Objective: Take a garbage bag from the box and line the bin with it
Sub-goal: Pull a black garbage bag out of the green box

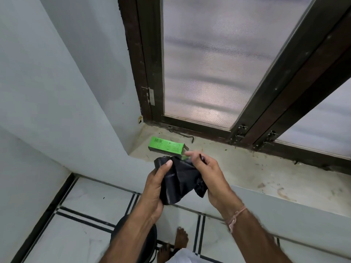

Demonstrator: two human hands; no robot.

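One garbage bag (pixel 178 184), black and still folded, is held above the sill's front edge; removal from the box (pixel 166 147) at the sill's left end is judged done, unfolding and lining remain. Left hand (pixel 154 188) is clamped on its left side, thumb on top. Right hand (pixel 209 175) pinches its right edge, other fingers loosely spread. Bin (pixel 150 236) is partly seen on the floor below.

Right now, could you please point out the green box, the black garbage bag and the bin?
green box (pixel 165 147): head view, its top face.
black garbage bag (pixel 179 182): head view, crumpled middle.
bin (pixel 121 225): head view, dark rim.
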